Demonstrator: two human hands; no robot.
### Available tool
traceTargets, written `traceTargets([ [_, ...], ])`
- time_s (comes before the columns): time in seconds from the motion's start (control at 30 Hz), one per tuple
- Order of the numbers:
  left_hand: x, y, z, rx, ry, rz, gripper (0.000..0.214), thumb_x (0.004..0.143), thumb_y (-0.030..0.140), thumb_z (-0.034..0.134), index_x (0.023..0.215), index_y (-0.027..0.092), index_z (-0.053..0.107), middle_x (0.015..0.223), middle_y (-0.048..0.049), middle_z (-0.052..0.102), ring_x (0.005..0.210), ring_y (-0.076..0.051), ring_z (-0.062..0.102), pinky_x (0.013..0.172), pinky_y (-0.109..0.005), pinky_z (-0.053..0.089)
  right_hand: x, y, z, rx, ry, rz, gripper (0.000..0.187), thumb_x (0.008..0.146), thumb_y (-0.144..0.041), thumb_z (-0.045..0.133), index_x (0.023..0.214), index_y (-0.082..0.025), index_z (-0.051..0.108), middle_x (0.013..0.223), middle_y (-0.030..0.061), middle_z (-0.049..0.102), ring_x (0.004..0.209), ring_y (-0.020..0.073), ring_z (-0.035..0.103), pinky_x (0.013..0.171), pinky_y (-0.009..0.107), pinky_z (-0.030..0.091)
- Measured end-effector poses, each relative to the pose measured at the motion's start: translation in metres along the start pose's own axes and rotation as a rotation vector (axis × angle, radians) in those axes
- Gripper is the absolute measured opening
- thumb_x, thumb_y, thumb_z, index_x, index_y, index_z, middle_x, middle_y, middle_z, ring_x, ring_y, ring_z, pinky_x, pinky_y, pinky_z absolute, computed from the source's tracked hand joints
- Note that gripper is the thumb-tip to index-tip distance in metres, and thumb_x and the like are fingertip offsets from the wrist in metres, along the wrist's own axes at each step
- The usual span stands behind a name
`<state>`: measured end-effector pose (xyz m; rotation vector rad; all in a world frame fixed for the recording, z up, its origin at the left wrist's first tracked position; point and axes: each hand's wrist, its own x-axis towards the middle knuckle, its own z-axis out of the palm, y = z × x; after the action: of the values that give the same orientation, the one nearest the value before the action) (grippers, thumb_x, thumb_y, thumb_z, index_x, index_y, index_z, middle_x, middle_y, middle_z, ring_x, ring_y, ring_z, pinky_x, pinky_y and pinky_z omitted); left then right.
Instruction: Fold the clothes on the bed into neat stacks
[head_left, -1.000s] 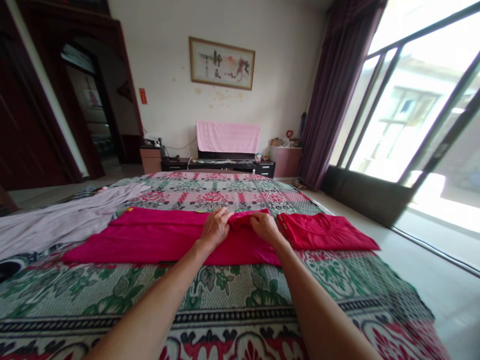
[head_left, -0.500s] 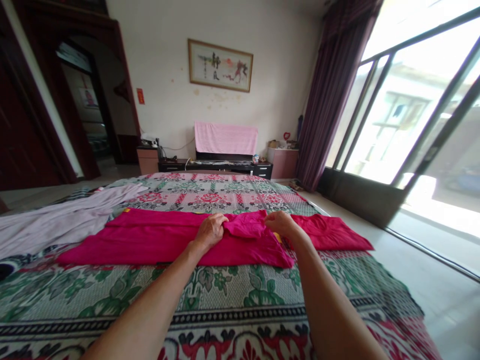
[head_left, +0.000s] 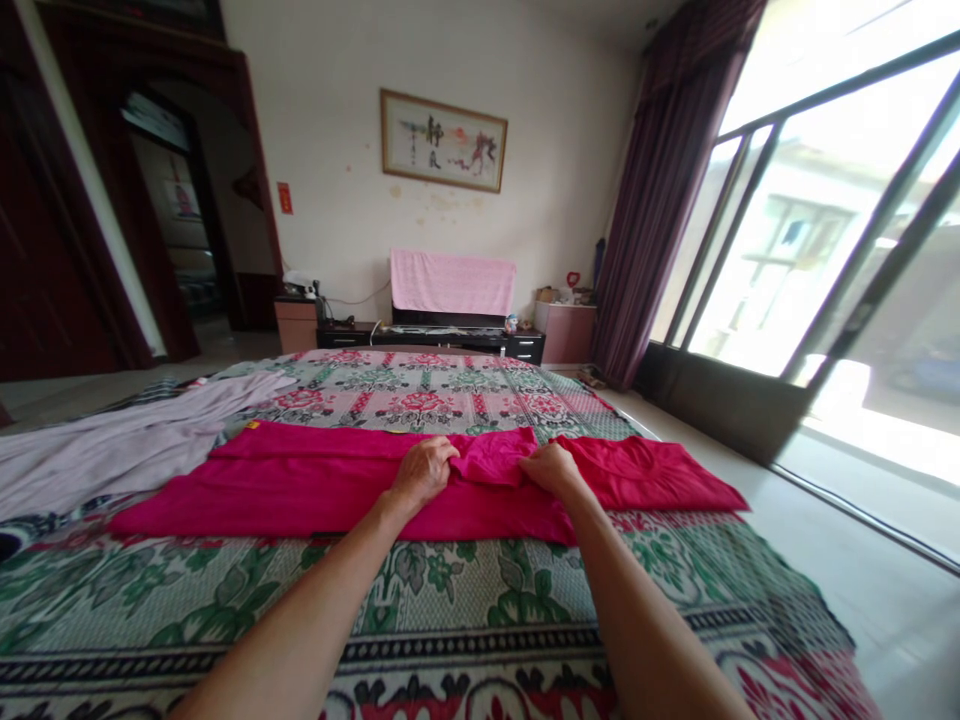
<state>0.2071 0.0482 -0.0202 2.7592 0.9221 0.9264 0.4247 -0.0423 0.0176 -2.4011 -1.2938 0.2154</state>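
A bright pink shirt (head_left: 300, 480) lies folded lengthwise across the bed, with a narrower piece that looks like a sleeve (head_left: 491, 455) laid over its right part. My left hand (head_left: 426, 468) is closed on the left end of that piece, fingers pinching the cloth. At the piece's right end, my right hand (head_left: 551, 466) has its fingers pressed together on the fabric; part of the grip is hidden. Just beyond my right hand a folded red garment (head_left: 667, 475) lies flat, close against the pink shirt.
A pale, loosely heaped garment (head_left: 135, 440) lies on the left of the bed, over a striped dark cloth. The patterned bedspread (head_left: 450, 600) covers the bed, its edge at the right. Beyond stand a low cabinet and a screen draped with a pink towel (head_left: 454, 280).
My right hand has come down and slightly left onto the sleeve-like piece. My left hand keeps its hold in nearly the same place. The view has tilted slightly.
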Motion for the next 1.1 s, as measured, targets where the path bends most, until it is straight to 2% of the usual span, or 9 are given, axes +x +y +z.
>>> traceTargets([
  [0.1,0.000,-0.001,0.000,-0.004,0.016,-0.016,0.031,0.080,0.006,0.044,0.090,0.019,0.071,0.093,-0.0056,0.068,0.091,-0.016,0.062,0.086,-0.027,0.047,0.002,0.000,-0.002,0.055,-0.033,0.029,0.024,0.070,-0.030,0.056,0.078,-0.015,0.073,0.071,0.0088,0.069,0.066,0.0171,0.063,0.052,0.021,0.039],
  [0.3,0.001,-0.001,-0.002,0.022,0.049,-0.109,0.035,0.077,0.005,0.044,0.097,0.019,0.069,0.099,-0.0053,0.069,0.093,-0.017,0.063,0.088,-0.026,0.047,0.004,-0.007,-0.008,0.135,0.034,0.010,0.032,0.080,-0.028,0.045,0.065,-0.015,0.070,0.060,0.0074,0.067,0.057,0.0150,0.060,0.051,0.021,0.036],
  [0.6,0.001,-0.004,0.002,0.009,0.007,-0.102,0.033,0.079,0.008,0.044,0.097,0.020,0.069,0.098,-0.0054,0.069,0.093,-0.017,0.062,0.087,-0.027,0.046,-0.005,-0.024,-0.001,0.168,0.195,0.023,0.039,0.090,-0.028,0.036,0.092,-0.013,0.071,0.087,0.0133,0.072,0.081,0.0213,0.065,0.066,0.024,0.042],
  [0.77,0.001,-0.003,0.002,0.009,-0.010,-0.117,0.033,0.079,0.008,0.044,0.097,0.020,0.069,0.098,-0.0056,0.069,0.093,-0.017,0.063,0.087,-0.027,0.046,-0.006,-0.026,0.008,0.281,0.258,0.027,0.038,0.090,-0.031,0.035,0.091,-0.014,0.069,0.082,0.0124,0.070,0.080,0.0214,0.065,0.069,0.026,0.045],
  [0.9,0.001,-0.002,0.001,-0.002,-0.023,-0.141,0.033,0.081,0.010,0.044,0.099,0.020,0.070,0.099,-0.0060,0.069,0.093,-0.017,0.063,0.086,-0.027,0.047,-0.005,-0.022,0.013,0.452,0.138,0.046,0.036,0.080,-0.036,0.055,0.105,-0.012,0.062,0.068,0.0050,0.065,0.065,0.0191,0.063,0.058,0.025,0.047],
  [1.0,0.000,-0.002,0.000,-0.018,-0.025,-0.150,0.032,0.081,0.011,0.045,0.099,0.021,0.070,0.099,-0.0058,0.070,0.092,-0.017,0.063,0.085,-0.027,0.047,-0.006,-0.018,0.010,0.642,-0.036,0.074,0.056,0.070,-0.019,0.062,0.123,-0.011,0.047,0.054,-0.0051,0.056,0.046,0.0144,0.056,0.045,0.022,0.044],
  [1.1,0.001,-0.001,-0.002,-0.042,-0.027,-0.142,0.031,0.081,0.011,0.045,0.097,0.021,0.070,0.097,-0.0057,0.070,0.092,-0.018,0.063,0.084,-0.027,0.047,-0.006,-0.017,0.000,0.758,-0.140,0.087,0.061,0.067,-0.008,0.059,0.126,-0.012,0.043,0.045,-0.0107,0.049,0.037,0.0103,0.048,0.040,0.019,0.042],
])
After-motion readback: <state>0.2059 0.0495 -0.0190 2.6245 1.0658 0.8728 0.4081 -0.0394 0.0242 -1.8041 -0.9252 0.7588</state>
